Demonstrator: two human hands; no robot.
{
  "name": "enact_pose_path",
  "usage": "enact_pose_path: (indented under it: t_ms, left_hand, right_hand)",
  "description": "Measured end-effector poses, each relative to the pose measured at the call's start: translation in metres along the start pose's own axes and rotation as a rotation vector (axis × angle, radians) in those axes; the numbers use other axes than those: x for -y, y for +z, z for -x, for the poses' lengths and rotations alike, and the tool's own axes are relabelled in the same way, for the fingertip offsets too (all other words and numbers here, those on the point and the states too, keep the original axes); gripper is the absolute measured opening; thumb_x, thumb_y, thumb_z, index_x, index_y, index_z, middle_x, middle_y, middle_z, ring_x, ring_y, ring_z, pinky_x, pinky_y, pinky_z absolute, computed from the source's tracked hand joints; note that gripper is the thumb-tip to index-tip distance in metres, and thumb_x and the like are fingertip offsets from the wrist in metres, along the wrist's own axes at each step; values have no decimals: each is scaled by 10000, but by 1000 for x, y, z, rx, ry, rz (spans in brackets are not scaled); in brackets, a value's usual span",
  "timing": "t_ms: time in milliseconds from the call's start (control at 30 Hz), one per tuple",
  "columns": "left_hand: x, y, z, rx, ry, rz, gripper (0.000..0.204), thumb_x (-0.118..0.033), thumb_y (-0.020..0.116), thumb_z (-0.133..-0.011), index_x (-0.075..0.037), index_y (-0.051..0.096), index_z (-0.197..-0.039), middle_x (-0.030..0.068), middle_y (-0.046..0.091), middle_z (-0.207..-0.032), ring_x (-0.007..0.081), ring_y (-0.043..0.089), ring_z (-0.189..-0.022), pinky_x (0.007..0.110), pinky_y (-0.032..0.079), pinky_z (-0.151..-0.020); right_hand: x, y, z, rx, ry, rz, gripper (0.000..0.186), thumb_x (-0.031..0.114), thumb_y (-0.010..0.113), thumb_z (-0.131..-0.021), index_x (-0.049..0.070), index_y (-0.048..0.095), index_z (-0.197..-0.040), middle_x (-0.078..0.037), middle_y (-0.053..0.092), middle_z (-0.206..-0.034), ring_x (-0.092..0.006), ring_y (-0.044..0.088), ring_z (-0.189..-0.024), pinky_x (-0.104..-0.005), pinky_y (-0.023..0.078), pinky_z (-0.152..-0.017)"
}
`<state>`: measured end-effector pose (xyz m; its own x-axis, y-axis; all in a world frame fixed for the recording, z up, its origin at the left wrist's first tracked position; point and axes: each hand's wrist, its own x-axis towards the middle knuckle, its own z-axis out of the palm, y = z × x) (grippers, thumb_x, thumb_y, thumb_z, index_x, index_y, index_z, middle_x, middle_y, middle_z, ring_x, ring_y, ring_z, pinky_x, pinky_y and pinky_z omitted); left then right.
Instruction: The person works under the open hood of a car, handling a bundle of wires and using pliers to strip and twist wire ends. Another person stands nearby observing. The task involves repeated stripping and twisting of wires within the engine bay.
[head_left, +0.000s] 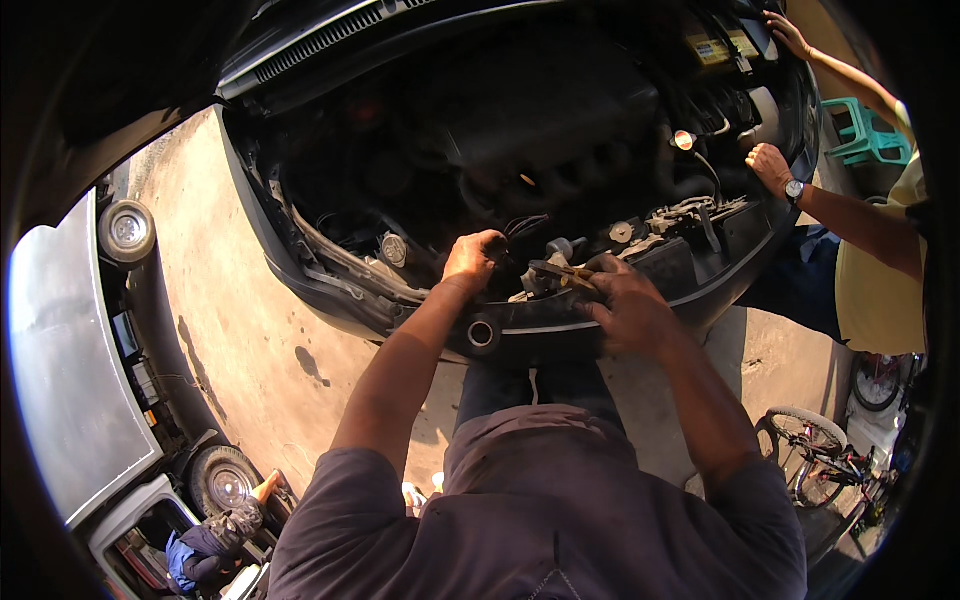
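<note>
My left hand (pixel 472 264) is closed at the front of a car's engine bay, its fingers curled and partly in shadow. From its fingertips stick out several thin dark wires (pixel 527 224) with loose ends; how they run below the hand is hidden. My right hand (pixel 632 302) grips a pair of pliers (pixel 572 276) with yellowish-brown handles. The tool points left toward my left hand, above the front panel of the bay. Its jaws are dark and hard to make out against the parts behind.
A dark engine cover (pixel 545 120) fills the middle of the bay. At the right, another person's hand (pixel 770 168) with a wristwatch rests on the car's edge. A green plastic stool (pixel 862 132), a bicycle (pixel 812 450) and a grey truck (pixel 75 360) stand around; someone crouches by its wheel.
</note>
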<state>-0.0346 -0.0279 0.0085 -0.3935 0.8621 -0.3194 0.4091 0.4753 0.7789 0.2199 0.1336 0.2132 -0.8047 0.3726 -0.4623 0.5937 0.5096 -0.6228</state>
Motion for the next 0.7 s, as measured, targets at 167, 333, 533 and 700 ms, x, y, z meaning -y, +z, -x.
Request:
enact_pose_path:
  t_ms: [167,333,533,700]
  left_hand:
    - [8,-5,-1,-15,-311,536,225,-158,779,-992,10,763,-1141,71,802,-1047,141,712,-976,336,557,-913]
    - [8,1,4,47,-291,464,236,-163,795,-977,1,761,-1144,52,784,-1013,130,693,-968,321,540,-931]
    - [29,-5,7,154,-218,722,291,-170,810,-966,-17,746,-1205,37,764,-1094,126,676,-1012,305,531,-949]
    - [26,17,-5,-137,-460,964,257,-180,784,-995,-33,747,-1203,51,772,-1079,146,684,-923,308,548,-849]
  right_hand:
    - [-2,10,-76,-80,-7,130,337,246,745,-981,0,747,-1211,-165,636,-1331,-377,630,-1254,-474,514,-1096]
    - [-12,34,-150,-128,-312,145,281,240,763,-944,1,790,-1090,-128,642,-1392,-343,629,-1271,-451,507,-1105]
    - [-23,67,-194,308,-55,-92,350,224,771,-894,-22,778,-1143,-170,749,-1169,-302,715,-998,-424,550,-903]
    - [-33,76,-198,355,164,-172,429,362,799,-941,-29,769,-1116,-95,681,-760,-180,628,-749,-394,511,-755]
